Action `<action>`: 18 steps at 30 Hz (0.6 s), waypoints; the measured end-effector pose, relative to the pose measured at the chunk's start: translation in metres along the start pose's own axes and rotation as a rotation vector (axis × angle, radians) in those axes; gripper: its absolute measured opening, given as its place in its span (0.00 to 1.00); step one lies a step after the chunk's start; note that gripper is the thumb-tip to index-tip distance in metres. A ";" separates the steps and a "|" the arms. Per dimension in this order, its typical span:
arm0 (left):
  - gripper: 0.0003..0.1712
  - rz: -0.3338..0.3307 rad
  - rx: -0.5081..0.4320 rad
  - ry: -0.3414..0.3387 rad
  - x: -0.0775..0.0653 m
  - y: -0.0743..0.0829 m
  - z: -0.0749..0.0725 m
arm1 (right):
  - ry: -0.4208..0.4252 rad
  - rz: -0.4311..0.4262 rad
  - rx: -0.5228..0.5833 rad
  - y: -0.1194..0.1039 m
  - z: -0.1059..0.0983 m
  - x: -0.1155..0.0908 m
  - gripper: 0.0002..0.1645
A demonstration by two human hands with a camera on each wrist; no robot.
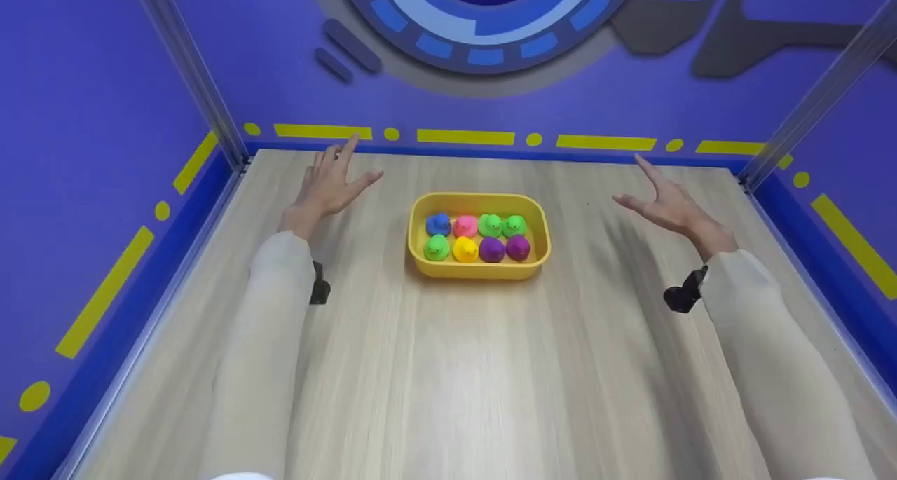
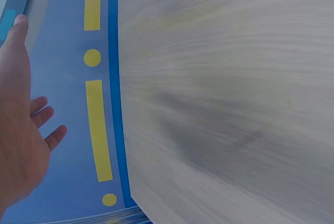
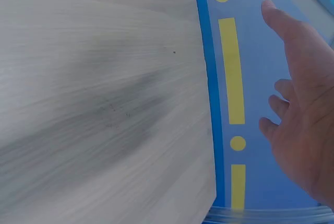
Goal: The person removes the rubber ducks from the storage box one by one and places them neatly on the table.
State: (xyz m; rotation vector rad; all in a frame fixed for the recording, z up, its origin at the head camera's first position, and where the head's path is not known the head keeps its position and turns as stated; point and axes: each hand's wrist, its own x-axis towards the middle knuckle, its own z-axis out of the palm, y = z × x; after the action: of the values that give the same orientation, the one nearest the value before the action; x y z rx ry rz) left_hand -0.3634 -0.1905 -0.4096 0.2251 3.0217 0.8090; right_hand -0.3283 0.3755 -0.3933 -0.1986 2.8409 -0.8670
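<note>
A yellow tray [image 1: 478, 272] with raised walls stands toward the back of the wooden table. Inside sit several small toy ducks in two rows: a blue duck [image 1: 439, 225], a pink duck [image 1: 464, 225], a yellow duck [image 1: 465, 249], green ones [image 1: 436, 247] and purple ones [image 1: 492, 249]. Left of the tray, my left hand [image 1: 328, 188] is raised over the table, fingers spread and holding nothing. On the other side my right hand [image 1: 669, 205] hovers too, thumb and fingers apart, nothing in it. Both hands are clear of the tray.
Blue-purple printed panels [image 1: 448, 108] with yellow dashes close off the back and both sides. Metal posts [image 1: 203, 80] stand at the back corners. The pale wooden tabletop [image 1: 476, 382] stretches from the tray toward me. Each wrist wears a black camera [image 1: 320, 284].
</note>
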 end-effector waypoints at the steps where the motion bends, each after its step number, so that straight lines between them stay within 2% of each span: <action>1: 0.55 0.000 -0.012 -0.003 0.000 0.000 0.001 | -0.001 0.004 0.009 0.000 0.001 0.000 0.59; 5: 0.53 0.016 -0.043 -0.001 -0.001 -0.002 0.005 | -0.009 0.006 0.025 -0.001 0.004 0.001 0.58; 9: 0.50 0.055 -0.055 0.006 -0.003 -0.005 0.011 | -0.021 -0.027 0.037 0.000 0.006 0.002 0.56; 16: 0.45 0.055 -0.087 -0.033 -0.014 -0.010 0.025 | -0.049 -0.083 0.060 0.006 0.015 0.001 0.55; 18: 0.43 0.075 -0.103 -0.026 -0.017 -0.011 0.029 | -0.051 -0.095 0.070 0.009 0.018 0.001 0.54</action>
State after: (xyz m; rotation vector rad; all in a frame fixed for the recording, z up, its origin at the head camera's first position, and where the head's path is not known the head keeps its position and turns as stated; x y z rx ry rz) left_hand -0.3472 -0.1882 -0.4404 0.3467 2.9524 0.9566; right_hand -0.3261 0.3727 -0.4133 -0.3438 2.7683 -0.9634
